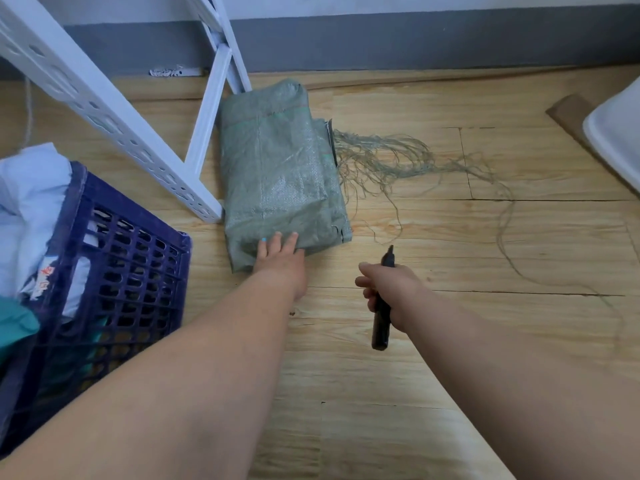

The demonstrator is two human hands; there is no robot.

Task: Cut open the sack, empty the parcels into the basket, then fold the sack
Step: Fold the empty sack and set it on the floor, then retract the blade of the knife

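1. Hands come first: the left hand (281,258) lies with straight fingers flat on the near edge of the sack (281,174), pressing it to the floor; nothing is curled round the fabric.
2. The right hand (388,289) is wrapped in a fist around a dark cutter (382,306), whose tip points away toward the far side and whose butt sticks out below the fist. The cutter is held just above the floor, right of the sack and not touching it.
3. The sack, green woven plastic, lies folded into a flat rectangular bundle on the wooden floor (450,341), its long side running from near to far.
4. Loose green threads (391,157) trail from the sack's right edge and spread across the floor to the right.
5. Left of the sack stands a white perforated shelf frame (104,98); one foot rests just beside the sack's left edge.
6. At the near left sits a dark blue lattice basket (131,271), holding white and light blue parcels (31,195), with something teal at its near side.
7. A white container (613,133) shows partly at the far right edge, and a grey skirting wall (415,43) runs along the far side.
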